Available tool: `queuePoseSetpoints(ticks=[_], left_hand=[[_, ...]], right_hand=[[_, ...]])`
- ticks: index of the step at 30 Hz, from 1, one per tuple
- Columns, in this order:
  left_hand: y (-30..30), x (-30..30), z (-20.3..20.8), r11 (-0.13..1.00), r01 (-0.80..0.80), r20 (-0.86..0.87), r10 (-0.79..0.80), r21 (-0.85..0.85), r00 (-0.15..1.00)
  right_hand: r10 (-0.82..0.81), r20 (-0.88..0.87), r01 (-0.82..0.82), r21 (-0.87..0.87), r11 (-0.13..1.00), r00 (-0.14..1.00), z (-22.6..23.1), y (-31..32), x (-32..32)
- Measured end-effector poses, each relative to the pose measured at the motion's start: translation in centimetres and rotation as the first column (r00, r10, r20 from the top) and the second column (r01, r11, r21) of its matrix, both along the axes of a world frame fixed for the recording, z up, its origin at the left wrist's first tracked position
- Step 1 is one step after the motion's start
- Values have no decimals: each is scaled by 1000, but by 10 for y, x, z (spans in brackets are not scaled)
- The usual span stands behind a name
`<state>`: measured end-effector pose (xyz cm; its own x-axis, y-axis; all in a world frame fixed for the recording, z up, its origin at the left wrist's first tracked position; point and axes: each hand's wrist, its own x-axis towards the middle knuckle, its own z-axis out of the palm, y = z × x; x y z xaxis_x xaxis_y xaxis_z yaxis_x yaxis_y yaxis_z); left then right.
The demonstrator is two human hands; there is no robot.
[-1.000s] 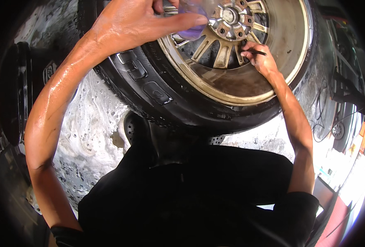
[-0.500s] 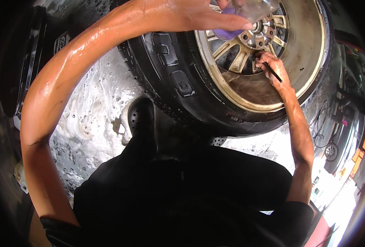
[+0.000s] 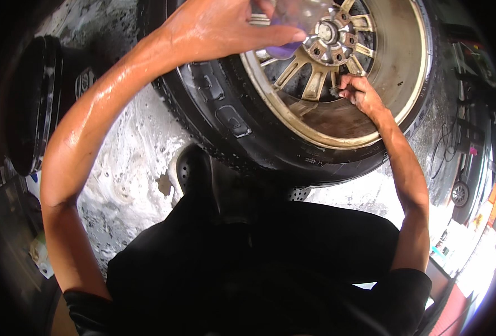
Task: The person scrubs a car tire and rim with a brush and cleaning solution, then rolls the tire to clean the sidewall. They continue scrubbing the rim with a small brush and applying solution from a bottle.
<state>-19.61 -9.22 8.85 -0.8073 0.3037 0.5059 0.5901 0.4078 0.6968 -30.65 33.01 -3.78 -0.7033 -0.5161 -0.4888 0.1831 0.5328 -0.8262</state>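
A car wheel lies flat before me, a black tyre (image 3: 214,112) around a gold spoked rim (image 3: 393,67). My left hand (image 3: 220,31) is closed on a clear bottle of purple liquid (image 3: 292,28), held over the hub (image 3: 326,32). My right hand (image 3: 360,92) is pressed between the spokes with its fingers curled. Whatever it grips is hidden by the fingers. Both forearms look wet.
Soapy foam covers the wet ground (image 3: 130,168) to the left of the wheel. A second black tyre (image 3: 40,106) stands at the far left. My dark shoe (image 3: 194,168) sits against the tyre. A vehicle (image 3: 472,168) and cables are at the right edge.
My right hand has moved up the rim from its lower part to the spokes near the hub. The thin dark tool seen in it earlier is no longer visible.
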Motion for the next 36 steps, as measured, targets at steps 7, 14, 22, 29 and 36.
queuePoseSetpoints(ticks=[7, 14, 22, 29, 36], left_hand=[[5, 7, 3, 983, -100, 124, 120, -156, 985], [31, -14, 18, 918, -113, -33, 108, -380, 994], [72, -43, 16, 677, -61, -161, -86, -734, 983], [92, -53, -1, 572, -175, -326, -172, -801, 929], [105, -58, -7, 538, -244, -403, -199, -807, 894]], right_hand=[[260, -325, -163, 296, 941, 909, 89, -44, -6], [-273, -194, 209, -293, 933, 942, 150, -58, 22], [-408, 107, 416, -396, 819, 907, 141, -45, 53], [-450, 157, 471, -431, 770, 879, 132, -35, 70], [-489, 136, 497, -420, 759, 862, 122, -34, 69]])
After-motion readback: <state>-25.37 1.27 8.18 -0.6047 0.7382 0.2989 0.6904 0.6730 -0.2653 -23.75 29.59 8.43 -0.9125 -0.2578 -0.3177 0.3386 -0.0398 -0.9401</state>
